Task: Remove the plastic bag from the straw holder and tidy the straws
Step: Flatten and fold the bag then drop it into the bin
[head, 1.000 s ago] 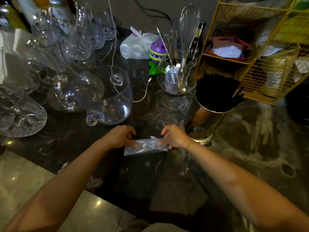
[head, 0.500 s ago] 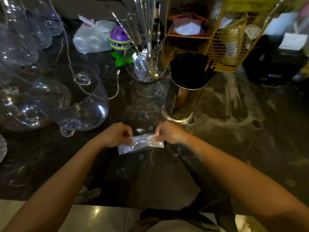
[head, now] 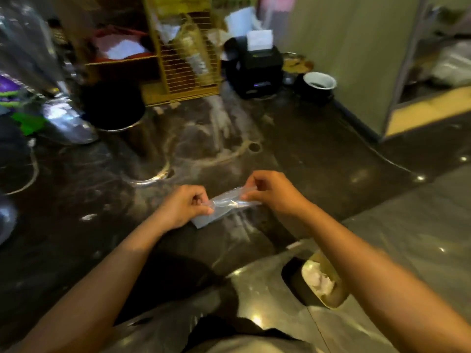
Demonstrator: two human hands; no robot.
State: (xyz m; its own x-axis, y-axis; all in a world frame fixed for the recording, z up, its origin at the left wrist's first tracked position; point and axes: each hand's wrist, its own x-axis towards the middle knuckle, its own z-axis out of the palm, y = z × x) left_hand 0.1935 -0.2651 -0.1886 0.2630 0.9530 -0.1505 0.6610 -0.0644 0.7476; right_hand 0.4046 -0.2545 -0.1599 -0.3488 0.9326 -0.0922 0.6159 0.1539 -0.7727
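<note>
A folded clear plastic bag (head: 224, 207) is stretched between my two hands just above the dark marble counter (head: 293, 149). My left hand (head: 186, 206) pinches its left end and my right hand (head: 270, 191) pinches its right end, a little higher. The shiny metal straw holder (head: 137, 151) stands at the back left, filled with black straws (head: 112, 103), blurred by motion. Neither hand touches the holder.
A yellow wire rack (head: 188, 62) stands behind the holder, a black receipt printer (head: 257, 70) and a white-rimmed bowl (head: 319, 81) to its right. Blurred glassware (head: 66, 118) sits at the far left. A bin (head: 323, 281) stands on the floor below the counter's edge.
The view has swung to the right, so the straw holder now lies far left. Both hands have lifted the bag slightly off the counter, the right end raised.
</note>
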